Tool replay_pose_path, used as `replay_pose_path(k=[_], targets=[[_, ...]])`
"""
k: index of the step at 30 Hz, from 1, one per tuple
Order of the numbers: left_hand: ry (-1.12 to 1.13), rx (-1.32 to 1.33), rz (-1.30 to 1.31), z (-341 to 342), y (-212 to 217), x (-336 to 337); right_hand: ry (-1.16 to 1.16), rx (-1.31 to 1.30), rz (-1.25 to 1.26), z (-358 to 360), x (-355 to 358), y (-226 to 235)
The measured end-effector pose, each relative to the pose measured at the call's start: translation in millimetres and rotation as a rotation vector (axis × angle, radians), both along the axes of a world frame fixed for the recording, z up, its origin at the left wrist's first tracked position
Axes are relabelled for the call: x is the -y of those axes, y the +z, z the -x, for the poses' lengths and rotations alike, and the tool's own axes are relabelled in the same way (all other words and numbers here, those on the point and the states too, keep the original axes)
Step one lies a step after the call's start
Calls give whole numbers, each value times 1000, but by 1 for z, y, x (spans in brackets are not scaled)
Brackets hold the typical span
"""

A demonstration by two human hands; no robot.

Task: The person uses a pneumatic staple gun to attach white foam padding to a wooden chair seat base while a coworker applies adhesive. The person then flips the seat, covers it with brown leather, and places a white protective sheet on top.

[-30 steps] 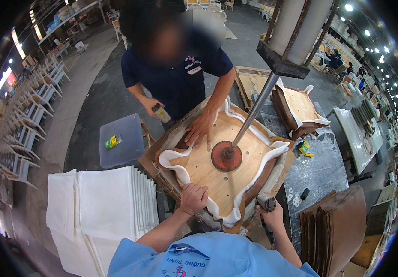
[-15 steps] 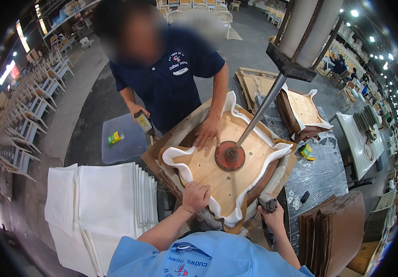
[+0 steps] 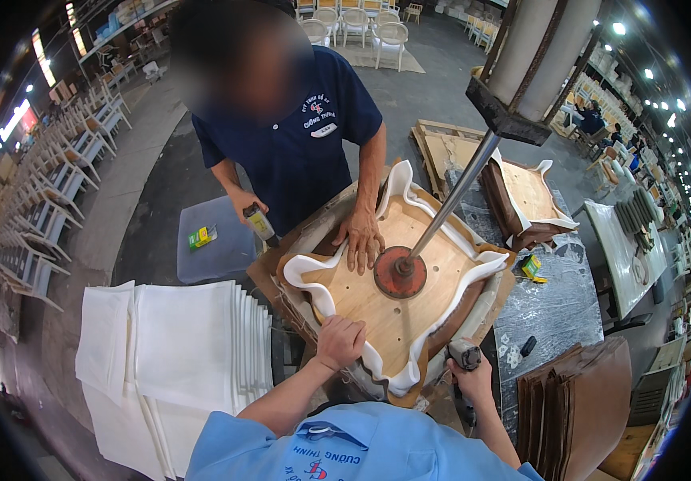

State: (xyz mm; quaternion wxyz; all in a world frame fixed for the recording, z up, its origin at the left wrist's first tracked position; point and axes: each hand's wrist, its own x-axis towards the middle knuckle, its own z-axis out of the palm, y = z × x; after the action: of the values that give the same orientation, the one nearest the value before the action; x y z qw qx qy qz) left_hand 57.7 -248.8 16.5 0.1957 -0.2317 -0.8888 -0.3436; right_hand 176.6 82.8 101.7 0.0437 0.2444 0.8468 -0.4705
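A wooden seat panel (image 3: 389, 325) with white padding (image 3: 481, 272) standing up round its rim lies in a frame. A round red press foot (image 3: 400, 272) on a metal rod bears on its middle. My left hand (image 3: 340, 342) is closed, its fingers curled over the padding at the near left edge; what lies under them is partly hidden. At the near right side, my right hand (image 3: 473, 377) grips a staple gun (image 3: 465, 354) just outside the frame. Across from me a co-worker rests one hand (image 3: 361, 236) flat on the panel and holds another staple gun (image 3: 259, 223).
White sheets (image 3: 185, 337) are stacked at left, brown sheets (image 3: 578, 393) at right. A plastic-covered table (image 3: 554, 313) holds a small yellow-green box (image 3: 531, 268) and another padded seat (image 3: 529, 192). The press cylinder (image 3: 537, 64) rises at upper right. Chairs line the far left.
The co-worker's head has shifted slightly, the hand on the panel has changed pose, and their staple gun is slightly lower and further right. My hands have barely moved.
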Motion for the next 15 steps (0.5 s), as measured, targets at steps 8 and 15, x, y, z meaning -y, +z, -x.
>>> replay_pose_path(k=[8,15], targets=[[-9,21,2,0,-1,-1,53,-124,-74,-2,-8,-15],[49,322,-124,50,16,-25,-19,-60,-8,-5,-9,-13]])
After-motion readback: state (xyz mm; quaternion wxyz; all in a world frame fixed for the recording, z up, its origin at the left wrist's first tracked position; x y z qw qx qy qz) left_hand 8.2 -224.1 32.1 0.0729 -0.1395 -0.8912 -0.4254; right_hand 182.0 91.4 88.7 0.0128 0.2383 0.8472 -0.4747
